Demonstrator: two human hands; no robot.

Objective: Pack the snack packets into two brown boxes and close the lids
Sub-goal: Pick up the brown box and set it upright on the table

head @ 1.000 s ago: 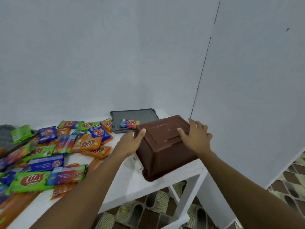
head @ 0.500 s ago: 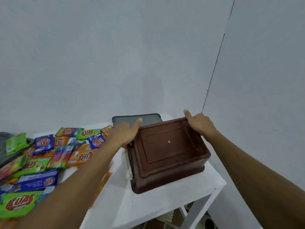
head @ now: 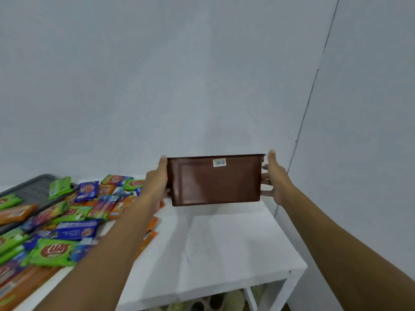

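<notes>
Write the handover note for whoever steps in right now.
Left hand and right hand clamp the ends of one brown box, lifted clear of the white table with a broad flat face and barcode sticker toward the camera.
Snack packets lie loose on the table's left half, some on a grey lid.
Done: nothing packed.
Left: set the box down open, fill both boxes, close lids. No second box is in view.

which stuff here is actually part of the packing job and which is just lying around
Part of the job:
- brown box, held up off the table between the left hand and right hand
- snack packets spread over the table's left side

Just lying about:
- dark grey tray at far left, partly under packets
- white table
</notes>
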